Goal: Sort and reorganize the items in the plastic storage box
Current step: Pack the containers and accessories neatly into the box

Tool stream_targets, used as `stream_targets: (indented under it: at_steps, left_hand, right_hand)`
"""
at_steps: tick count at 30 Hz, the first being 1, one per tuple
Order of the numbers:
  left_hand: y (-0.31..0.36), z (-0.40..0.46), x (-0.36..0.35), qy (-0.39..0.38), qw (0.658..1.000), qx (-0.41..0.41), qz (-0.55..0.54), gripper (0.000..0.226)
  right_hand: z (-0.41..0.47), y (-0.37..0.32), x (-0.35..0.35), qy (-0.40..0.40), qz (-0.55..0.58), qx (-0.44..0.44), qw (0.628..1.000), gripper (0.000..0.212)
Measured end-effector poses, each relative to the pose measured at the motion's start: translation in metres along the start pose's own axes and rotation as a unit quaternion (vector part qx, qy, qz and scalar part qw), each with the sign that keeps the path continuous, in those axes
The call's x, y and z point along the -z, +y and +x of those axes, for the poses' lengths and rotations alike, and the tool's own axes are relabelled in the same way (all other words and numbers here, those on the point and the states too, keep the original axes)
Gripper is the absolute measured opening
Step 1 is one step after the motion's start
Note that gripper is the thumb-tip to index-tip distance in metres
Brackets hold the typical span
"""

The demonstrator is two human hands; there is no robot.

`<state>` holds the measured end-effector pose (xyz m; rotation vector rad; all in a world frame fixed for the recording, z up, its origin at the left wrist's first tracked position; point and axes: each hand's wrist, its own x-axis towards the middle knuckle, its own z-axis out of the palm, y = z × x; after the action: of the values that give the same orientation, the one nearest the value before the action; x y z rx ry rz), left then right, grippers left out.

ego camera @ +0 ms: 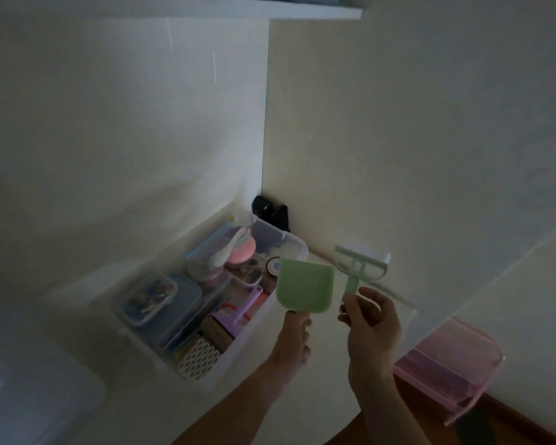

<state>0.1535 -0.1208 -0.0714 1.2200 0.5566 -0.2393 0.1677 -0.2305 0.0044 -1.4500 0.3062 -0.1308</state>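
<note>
A person is holding two small green tools above the near right corner of the box, a clear plastic tub sitting on a pale surface against a white wall. The left hand is gripping the short handle of a green dustpan, its flat scoop standing upright over the box's rim. The right hand is pinching the thin handle of a green squeegee between thumb and fingers, the blade end pointing away, just right of the dustpan.

Inside the box, lidded containers are lying toward the left, a pink round case and white spoons are resting toward the far end, a purple dustpan is lying near the middle, and a white lattice piece is standing at the near end. A black object is sitting behind the box in the corner. A pink tray is resting well to the right of the box.

Both green tools are looking light, stiff and thin, probably easy to carry by their handles with a finger pinch; the smooth plastic could be slipping if held loosely. The squeegee's slim neck seems the weakest spot, so gripping lower on the handle appears safer. The picture is dim and blurred, so finer detail is not showing.
</note>
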Motion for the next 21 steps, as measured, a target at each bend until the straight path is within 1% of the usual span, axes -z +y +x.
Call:
stream_targets:
  at_steps: [1, 3, 5, 7, 9, 10, 12, 15, 17, 18, 19, 21]
  left_hand:
    - [0.001, -0.001, 0.001, 0.005, 1.000, -0.006, -0.015, 0.030]
    - [0.003, -0.003, 0.003, 0.018, 0.999, -0.029, -0.037, 0.033]
    - [0.005, -0.007, 0.004, 0.002, 0.997, -0.055, -0.058, 0.039]
    - [0.003, -0.004, 0.007, -0.022, 0.995, -0.055, -0.075, 0.044]
    - [-0.002, -0.004, 0.011, -0.041, 0.994, -0.034, -0.092, 0.046]
    - [-0.005, -0.005, 0.013, -0.041, 0.994, -0.028, -0.094, 0.051]
    - [-0.005, -0.011, 0.016, -0.016, 0.996, -0.042, -0.075, 0.055]
    - [0.000, -0.020, 0.017, 0.015, 0.996, -0.069, -0.045, 0.044]
    - [0.003, -0.022, 0.019, 0.014, 0.996, -0.081, -0.018, 0.030]
    - [0.005, -0.024, 0.020, 0.014, 0.997, -0.079, -0.004, 0.028]
    - [0.007, -0.025, 0.022, 0.013, 0.997, -0.076, 0.006, 0.027]
    - [0.010, -0.026, 0.022, -0.006, 0.998, -0.061, 0.012, 0.029]
  right_hand:
    - [-0.002, 0.000, -0.003, -0.005, -0.017, 0.019, 1.000, 0.018]
    - [-0.008, 0.007, -0.010, -0.045, -0.053, 0.024, 0.997, 0.016]
    - [-0.017, 0.019, -0.016, -0.093, -0.094, 0.016, 0.991, 0.015]
    - [-0.026, 0.026, -0.019, -0.116, -0.123, 0.021, 0.985, 0.010]
    - [-0.033, 0.028, -0.020, -0.127, -0.142, 0.031, 0.981, 0.008]
    - [-0.035, 0.031, -0.021, -0.135, -0.159, 0.034, 0.977, 0.007]
    - [-0.039, 0.036, -0.022, -0.133, -0.196, 0.041, 0.971, 0.011]
    - [-0.038, 0.046, -0.021, -0.118, -0.271, 0.069, 0.953, 0.016]
    - [-0.034, 0.045, -0.018, -0.119, -0.305, 0.054, 0.943, 0.012]
    - [-0.030, 0.043, -0.016, -0.112, -0.310, 0.040, 0.943, 0.010]
    - [-0.025, 0.041, -0.015, -0.100, -0.300, 0.018, 0.948, 0.011]
    - [-0.015, 0.037, -0.017, -0.079, -0.219, -0.060, 0.971, 0.025]
